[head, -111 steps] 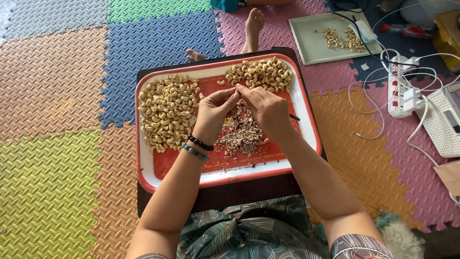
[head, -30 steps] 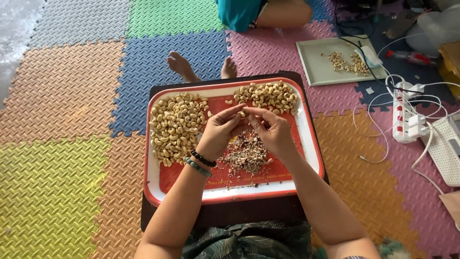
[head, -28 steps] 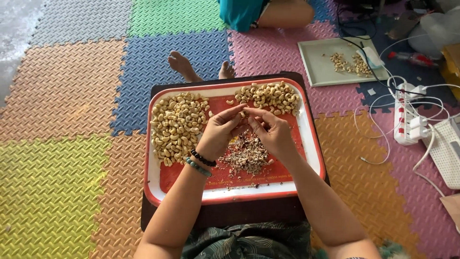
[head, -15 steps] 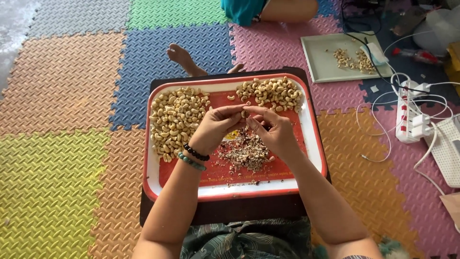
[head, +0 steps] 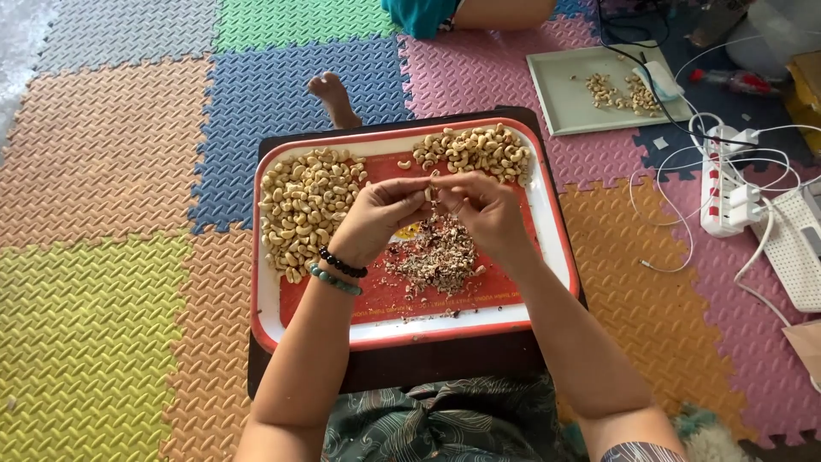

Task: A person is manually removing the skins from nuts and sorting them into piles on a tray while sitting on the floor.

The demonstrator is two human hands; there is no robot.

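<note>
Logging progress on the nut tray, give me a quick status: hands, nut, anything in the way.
Left hand and right hand pinch one pale cashew nut together. Over brown skin scraps on red-rimmed tray. Nothing in the way.

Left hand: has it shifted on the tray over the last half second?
No. The left hand stays over the red tray, between the big cashew pile and the shell scraps, fingertips meeting the right hand.

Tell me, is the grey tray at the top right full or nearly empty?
Nearly empty. The grey tray holds only a small scatter of cashews near its far side; most of its surface is bare.
</note>
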